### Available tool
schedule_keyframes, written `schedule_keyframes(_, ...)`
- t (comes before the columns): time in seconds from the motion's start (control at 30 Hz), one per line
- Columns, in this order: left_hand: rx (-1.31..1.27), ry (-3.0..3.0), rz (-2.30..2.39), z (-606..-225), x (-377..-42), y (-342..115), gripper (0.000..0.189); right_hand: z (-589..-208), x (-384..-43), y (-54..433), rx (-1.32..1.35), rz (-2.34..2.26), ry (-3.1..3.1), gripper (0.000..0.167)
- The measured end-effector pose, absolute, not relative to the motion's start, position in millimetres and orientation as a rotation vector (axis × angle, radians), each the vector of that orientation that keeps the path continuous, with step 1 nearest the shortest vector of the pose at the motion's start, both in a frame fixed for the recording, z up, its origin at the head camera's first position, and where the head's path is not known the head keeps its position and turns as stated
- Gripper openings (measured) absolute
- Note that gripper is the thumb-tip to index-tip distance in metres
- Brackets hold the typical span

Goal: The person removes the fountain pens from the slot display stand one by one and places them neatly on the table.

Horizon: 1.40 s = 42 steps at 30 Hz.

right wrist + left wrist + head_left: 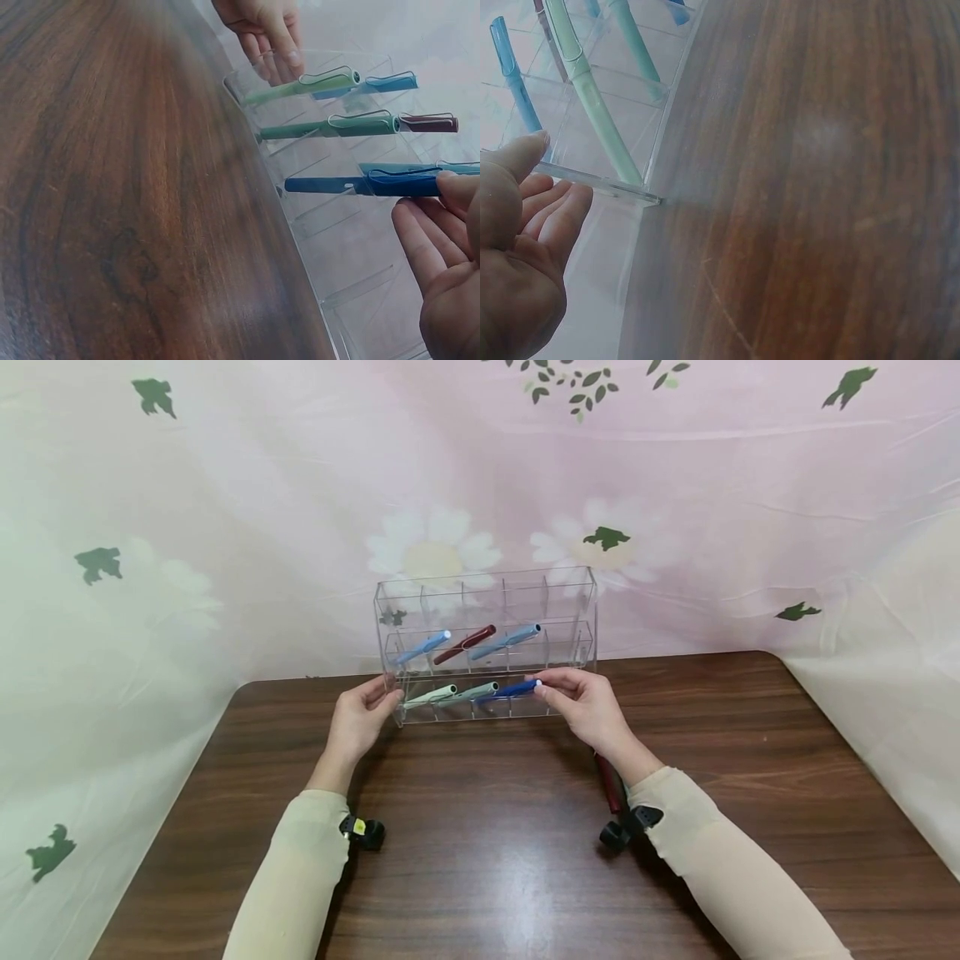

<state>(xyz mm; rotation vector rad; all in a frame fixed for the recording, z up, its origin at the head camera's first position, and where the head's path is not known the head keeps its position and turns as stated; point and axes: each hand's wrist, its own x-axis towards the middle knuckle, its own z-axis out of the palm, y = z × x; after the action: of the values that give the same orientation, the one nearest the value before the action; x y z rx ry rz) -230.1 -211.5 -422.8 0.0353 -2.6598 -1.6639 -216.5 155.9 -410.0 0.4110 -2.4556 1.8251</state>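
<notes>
A clear acrylic rack with tiers of slots stands at the back of the table. My left hand holds its left side panel, thumb on one face and fingers on the other. At the lower tier, my right hand pinches the capped end of a dark blue pen, whose other end lies inside a slot. Left of it in that tier lean a teal green pen and a pale green pen. The tier above holds a light blue pen, a dark red pen and a grey-blue pen.
Another dark red pen lies on the brown wooden table, partly beneath the right forearm. A flower-printed cloth hangs right behind the rack and along both sides. Black wrist cameras are strapped over the sleeves.
</notes>
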Motion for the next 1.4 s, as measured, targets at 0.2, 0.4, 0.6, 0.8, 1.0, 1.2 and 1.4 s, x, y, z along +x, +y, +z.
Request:
schedule_keyframes(0.2,0.032,-2.659,-1.651,-424,-231,-212,0.053,-411,-215,157,0.411,1.861,-2.398,0.023)
schedule_keyframes(0.4,0.025,-2.652,-1.649,-424,-231,-212,0.052,-408,-212,156,0.444,1.861,-2.312,0.022)
schedule_keyframes(0.6,0.022,-2.653,-1.639,-423,-231,-211,0.052,-404,-209,156,0.461,1.870,-2.262,0.021)
schedule_keyframes(0.8,0.019,-2.661,-1.643,-422,-230,-211,0.053,-401,-207,157,0.423,1.891,-2.263,0.021)
schedule_keyframes(1.0,0.030,-2.663,-1.659,-423,-227,-212,0.053,-399,-205,158,0.411,1.864,-2.255,0.022)
schedule_keyframes(1.2,0.026,-2.654,-1.659,-424,-228,-212,0.053,-396,-203,158,0.427,1.878,-2.153,0.020)
schedule_keyframes(1.4,0.012,-2.648,-1.652,-423,-229,-211,0.052,-389,-203,158,0.443,1.827,-2.075,0.020)
